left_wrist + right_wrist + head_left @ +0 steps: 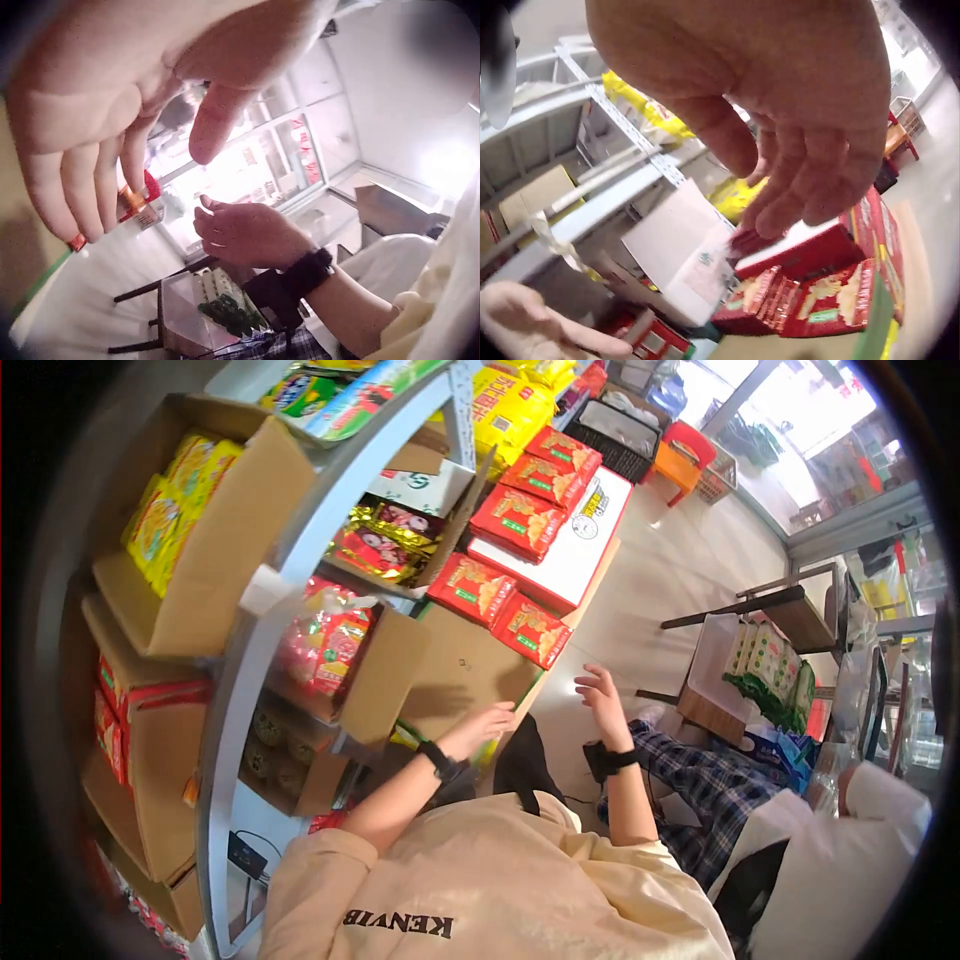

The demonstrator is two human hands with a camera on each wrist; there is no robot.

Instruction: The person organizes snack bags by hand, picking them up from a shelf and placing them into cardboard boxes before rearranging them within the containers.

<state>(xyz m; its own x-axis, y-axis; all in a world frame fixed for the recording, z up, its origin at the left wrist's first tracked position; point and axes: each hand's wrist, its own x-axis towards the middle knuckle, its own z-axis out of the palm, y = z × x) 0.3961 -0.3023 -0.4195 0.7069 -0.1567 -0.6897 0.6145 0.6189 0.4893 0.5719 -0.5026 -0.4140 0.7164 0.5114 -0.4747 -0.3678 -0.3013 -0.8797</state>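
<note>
My left hand (480, 728) hovers by the near edge of a cardboard carton (465, 665), fingers extended and nothing in them. To its right, my right hand (603, 695) is raised over the floor side, also without anything in it, its fingers loosely bent in the right wrist view. Two red snack packs (470, 588) lie on the carton's far end, just beyond the hands. Behind them, more red packs (518, 520) rest on a white-topped red box (590, 525). In the left wrist view the palm and fingers (82, 180) fill the upper left.
A metal shelf (240, 690) on the left holds open cartons of yellow packets (180, 510) and a pink-red bag (330, 635). On the right, a seated person's plaid trousers (710, 780) are close by. Beyond stand a bin of green-white packs (770, 660) and an orange-red chair (685, 460).
</note>
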